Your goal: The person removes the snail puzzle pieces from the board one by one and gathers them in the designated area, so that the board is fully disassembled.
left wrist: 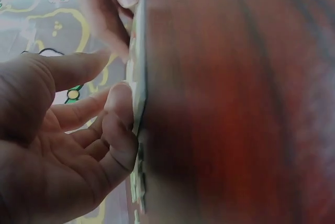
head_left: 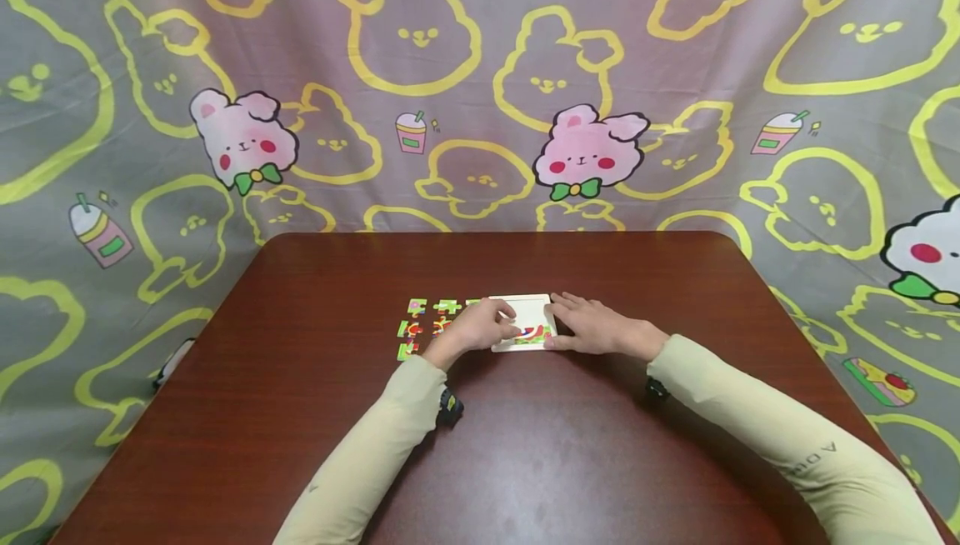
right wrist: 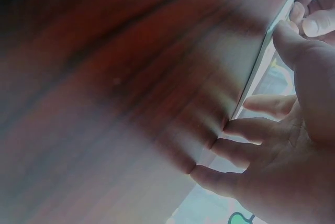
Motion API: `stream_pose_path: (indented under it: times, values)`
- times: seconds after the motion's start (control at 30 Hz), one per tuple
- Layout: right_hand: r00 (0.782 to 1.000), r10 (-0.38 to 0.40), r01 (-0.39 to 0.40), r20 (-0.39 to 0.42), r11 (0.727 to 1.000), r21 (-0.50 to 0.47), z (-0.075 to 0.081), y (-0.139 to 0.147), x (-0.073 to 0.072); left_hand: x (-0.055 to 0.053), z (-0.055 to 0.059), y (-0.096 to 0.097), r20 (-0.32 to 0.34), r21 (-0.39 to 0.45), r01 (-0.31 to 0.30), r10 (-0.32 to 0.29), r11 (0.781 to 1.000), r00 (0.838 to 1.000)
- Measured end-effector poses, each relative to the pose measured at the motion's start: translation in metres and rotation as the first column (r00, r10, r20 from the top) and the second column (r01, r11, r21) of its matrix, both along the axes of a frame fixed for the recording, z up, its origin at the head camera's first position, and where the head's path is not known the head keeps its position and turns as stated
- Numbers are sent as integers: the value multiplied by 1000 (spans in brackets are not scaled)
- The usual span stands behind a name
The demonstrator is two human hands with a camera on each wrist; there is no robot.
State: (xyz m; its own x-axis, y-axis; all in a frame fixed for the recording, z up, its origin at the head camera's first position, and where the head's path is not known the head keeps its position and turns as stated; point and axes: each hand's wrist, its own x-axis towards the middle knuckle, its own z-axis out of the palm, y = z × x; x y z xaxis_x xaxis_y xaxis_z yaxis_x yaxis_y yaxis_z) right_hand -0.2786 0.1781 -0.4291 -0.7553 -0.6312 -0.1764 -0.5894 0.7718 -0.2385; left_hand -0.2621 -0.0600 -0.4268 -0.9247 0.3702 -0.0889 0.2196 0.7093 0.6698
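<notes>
A white puzzle tray (head_left: 531, 309) lies flat on the brown table, with colourful puzzle pieces (head_left: 534, 334) along its near side. My left hand (head_left: 480, 326) reaches over the tray's left edge, its thumb and forefinger apart above the pieces; no piece shows between them. In the left wrist view its other fingers (left wrist: 119, 103) bend loosely by the tray's edge. My right hand (head_left: 596, 326) rests at the tray's right side, fingers spread on the table and thumb at the near right corner. The right wrist view shows these fingers (right wrist: 243, 153) nearly straight.
Left of the tray, several loose puzzle pieces (head_left: 408, 329) lie in rough rows, some partly behind my left hand. The brown table (head_left: 322, 412) reaches back to a patterned curtain (head_left: 465, 45). Each sleeve has a dark wrist camera (head_left: 450, 406) under it.
</notes>
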Motion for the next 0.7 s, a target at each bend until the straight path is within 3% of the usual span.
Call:
stream_pose_path:
  times: [0.47,0.7]
  values:
    - [1000,14,-14,-16,1000,-4,1,0,0,2,7,11,-41,-124,76,-82,989,996]
    - [999,20,-21,-32,1000,-12,-1,1,0,1,6,18,-67,-222,56,-72,973,995]
